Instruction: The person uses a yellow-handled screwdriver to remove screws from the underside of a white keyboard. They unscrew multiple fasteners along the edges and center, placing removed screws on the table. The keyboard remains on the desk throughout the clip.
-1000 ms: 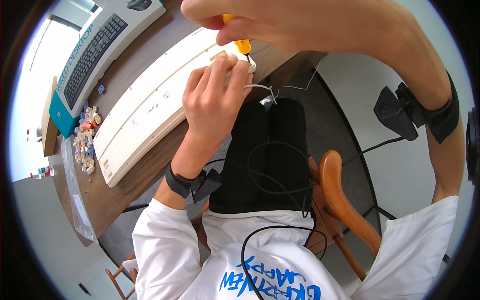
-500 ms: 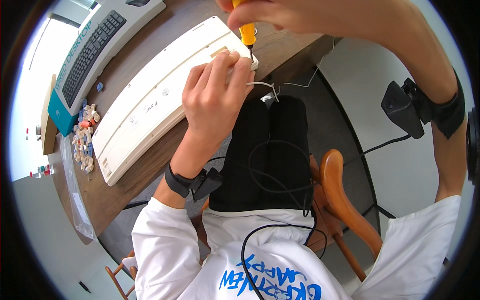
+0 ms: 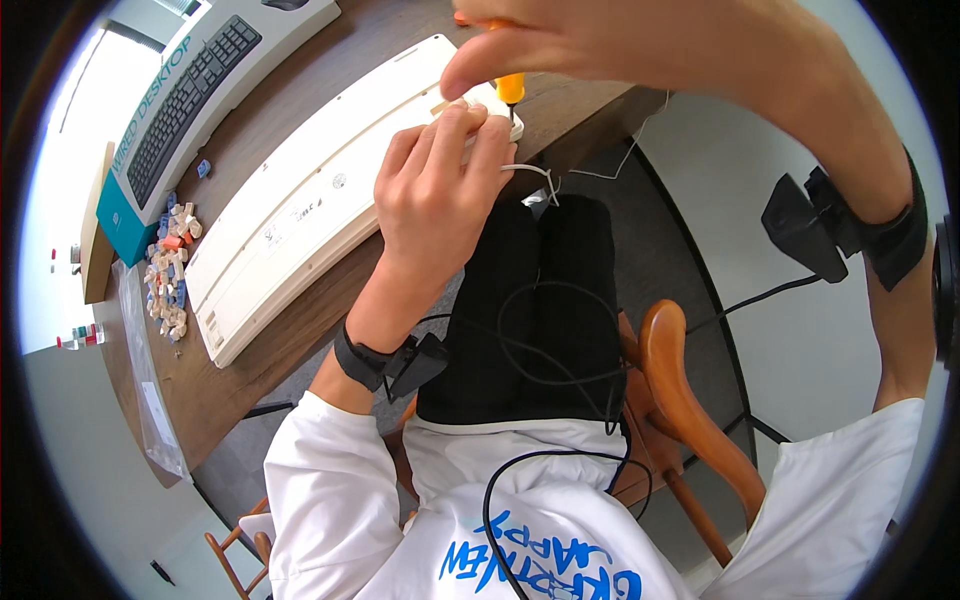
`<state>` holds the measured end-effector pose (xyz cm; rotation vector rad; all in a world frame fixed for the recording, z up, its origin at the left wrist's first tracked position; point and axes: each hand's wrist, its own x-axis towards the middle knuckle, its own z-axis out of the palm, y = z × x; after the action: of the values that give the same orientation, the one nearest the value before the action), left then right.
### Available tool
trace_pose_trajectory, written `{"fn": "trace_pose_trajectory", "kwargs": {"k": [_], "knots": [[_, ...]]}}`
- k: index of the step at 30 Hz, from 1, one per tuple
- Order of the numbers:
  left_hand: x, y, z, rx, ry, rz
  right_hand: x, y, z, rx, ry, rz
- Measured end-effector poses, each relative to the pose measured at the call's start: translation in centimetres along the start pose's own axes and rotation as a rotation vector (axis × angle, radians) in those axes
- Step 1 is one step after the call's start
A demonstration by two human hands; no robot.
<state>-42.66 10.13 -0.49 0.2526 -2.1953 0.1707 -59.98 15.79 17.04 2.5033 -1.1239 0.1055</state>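
An off-white keyboard [image 3: 300,190] lies with its underside up, slanting across the table. My left hand [image 3: 432,190] grips its right end near the corner, fingers bent and close together. Above that same corner, my right hand [image 3: 560,50] is around the handle of a screwdriver [image 3: 511,88] with a yellow grip. My right thumb sticks out to the left, and most of the handle is hidden by the hand. The dark shaft points down at the keyboard's corner, close to my left fingertips. Its tip is hard to make out.
Several loose keycaps [image 3: 168,270] are heaped beyond the keyboard's left end, with a blue keycap [image 3: 204,169] apart from them. A keyboard box [image 3: 190,110] stands behind. A clear plastic bag [image 3: 150,390] lies at the table's left edge. A white cable [image 3: 535,169] hangs by the corner.
My right hand has shifted slightly right and down with the screwdriver, its thumb now stretched out. The keyboard and my left hand have moved a little to the right in the picture.
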Motion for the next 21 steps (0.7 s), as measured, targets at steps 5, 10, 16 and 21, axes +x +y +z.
{"fn": "trace_pose_trajectory", "kwargs": {"k": [5, 10, 16, 21], "knots": [[0.0, 0.3, -0.3, -0.013, -0.035, -0.024, -1.8, -0.9, 0.2, 0.318, -0.264, 0.248], [0.0, 0.3, -0.5, -0.004, -0.047, -0.040, -2.2, -2.7, 1.6, 0.285, 0.005, 0.300], [0.3, 0.2, -0.1, 0.002, 0.017, -0.014, -1.5, -1.9, 4.7, -0.036, 0.344, 0.236], [0.0, 0.4, -0.2, -0.004, 0.005, -0.045, -0.8, -2.5, 2.7, 0.252, 0.019, 0.400]]}}
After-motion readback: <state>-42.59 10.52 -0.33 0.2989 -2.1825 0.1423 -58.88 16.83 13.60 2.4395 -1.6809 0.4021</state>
